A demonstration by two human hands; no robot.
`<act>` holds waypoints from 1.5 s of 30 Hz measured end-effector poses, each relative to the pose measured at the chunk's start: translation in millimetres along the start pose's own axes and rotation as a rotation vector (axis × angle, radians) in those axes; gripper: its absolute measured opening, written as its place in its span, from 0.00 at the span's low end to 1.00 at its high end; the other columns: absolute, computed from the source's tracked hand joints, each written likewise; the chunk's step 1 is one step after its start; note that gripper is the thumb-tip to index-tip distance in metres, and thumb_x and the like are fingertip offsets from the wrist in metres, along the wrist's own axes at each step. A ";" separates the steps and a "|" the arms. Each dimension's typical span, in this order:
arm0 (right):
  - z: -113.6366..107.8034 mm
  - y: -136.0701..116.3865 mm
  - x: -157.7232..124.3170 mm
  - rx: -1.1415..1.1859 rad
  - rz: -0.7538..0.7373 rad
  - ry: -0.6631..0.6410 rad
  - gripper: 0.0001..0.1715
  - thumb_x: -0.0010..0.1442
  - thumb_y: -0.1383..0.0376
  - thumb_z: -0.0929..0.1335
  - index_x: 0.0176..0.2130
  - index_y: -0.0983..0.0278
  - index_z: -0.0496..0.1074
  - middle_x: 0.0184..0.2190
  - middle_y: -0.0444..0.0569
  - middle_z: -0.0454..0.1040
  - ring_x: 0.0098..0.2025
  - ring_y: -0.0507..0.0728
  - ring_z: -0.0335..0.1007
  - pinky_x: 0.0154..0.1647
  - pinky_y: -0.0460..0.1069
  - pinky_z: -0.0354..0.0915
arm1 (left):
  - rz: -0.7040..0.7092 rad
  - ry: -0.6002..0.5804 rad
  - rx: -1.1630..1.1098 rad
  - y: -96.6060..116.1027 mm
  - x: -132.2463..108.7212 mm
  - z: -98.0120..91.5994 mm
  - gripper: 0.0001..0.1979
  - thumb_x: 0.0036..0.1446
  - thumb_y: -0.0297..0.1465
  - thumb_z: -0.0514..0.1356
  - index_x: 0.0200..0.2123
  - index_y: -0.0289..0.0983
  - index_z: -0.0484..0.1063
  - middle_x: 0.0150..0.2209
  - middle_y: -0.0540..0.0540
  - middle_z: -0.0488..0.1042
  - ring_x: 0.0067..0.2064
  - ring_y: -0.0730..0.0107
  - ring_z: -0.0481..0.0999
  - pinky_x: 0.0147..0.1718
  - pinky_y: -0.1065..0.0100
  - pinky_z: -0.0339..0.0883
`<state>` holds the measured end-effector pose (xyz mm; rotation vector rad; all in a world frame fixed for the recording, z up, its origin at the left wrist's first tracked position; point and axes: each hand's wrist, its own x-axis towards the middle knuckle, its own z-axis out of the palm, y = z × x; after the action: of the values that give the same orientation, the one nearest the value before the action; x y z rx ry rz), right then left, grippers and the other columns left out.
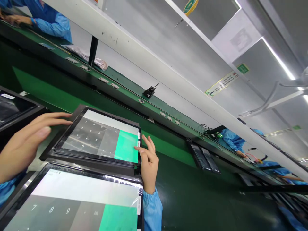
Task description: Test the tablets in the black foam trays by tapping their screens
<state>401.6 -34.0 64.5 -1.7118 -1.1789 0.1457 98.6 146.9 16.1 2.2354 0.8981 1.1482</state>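
A tablet [99,138] lies in a dark tray, its lit screen showing a grey number keypad and a green panel. My left hand [25,144] is open at the tray's left side, its fingertips at the upper left edge. At the right edge of that tablet is my right hand [149,162], one finger reaching over the green panel and the others loosely bent apart. Whether that fingertip presses the glass I cannot tell. Closer to me, a second tablet [79,189] shows the same kind of keypad, cut off by the bottom of the view.
A green conveyor line [173,183] runs past the tablets. Small metal parts [103,80] and a black plug adapter [149,92] rest on the ledge behind it. Dark trays [202,157] stand farther right. Co-workers in blue sleeves [55,25] sit across and along the line.
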 end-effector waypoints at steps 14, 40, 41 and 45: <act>1.7 5.8 1.1 0.072 0.021 0.123 0.17 0.67 0.56 0.65 0.37 0.58 0.83 0.54 0.52 0.78 0.67 0.66 0.62 0.65 0.64 0.60 | 0.277 -0.371 0.335 20.7 43.3 5.4 0.22 0.73 0.41 0.43 0.67 0.58 0.55 0.75 0.58 0.38 0.75 0.55 0.39 0.68 0.35 0.43; 0.0 -6.6 -3.6 0.010 0.010 0.046 0.25 0.70 0.58 0.61 0.33 0.54 0.85 0.59 0.44 0.75 0.71 0.64 0.55 0.68 0.64 0.56 | 0.185 -0.005 0.068 18.4 32.8 7.0 0.30 0.71 0.44 0.46 0.72 0.48 0.43 0.72 0.46 0.50 0.74 0.52 0.43 0.71 0.49 0.40; 1.0 -6.4 -2.1 -0.001 0.021 0.036 0.25 0.70 0.57 0.61 0.35 0.54 0.85 0.61 0.43 0.74 0.72 0.64 0.54 0.69 0.64 0.55 | 0.181 -0.009 0.065 18.6 33.9 6.7 0.30 0.71 0.43 0.45 0.72 0.47 0.44 0.72 0.46 0.51 0.74 0.52 0.43 0.71 0.49 0.40; 1.3 -6.7 -1.2 0.010 0.064 0.047 0.25 0.71 0.53 0.59 0.42 0.56 0.84 0.63 0.45 0.71 0.72 0.62 0.52 0.71 0.62 0.52 | 0.134 0.004 0.019 26.1 33.4 2.4 0.28 0.71 0.44 0.44 0.70 0.42 0.49 0.70 0.43 0.54 0.74 0.52 0.45 0.71 0.49 0.41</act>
<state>396.0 -33.9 68.6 -1.7363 -1.0884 0.1493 123.9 153.3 49.5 2.3397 0.7727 1.2080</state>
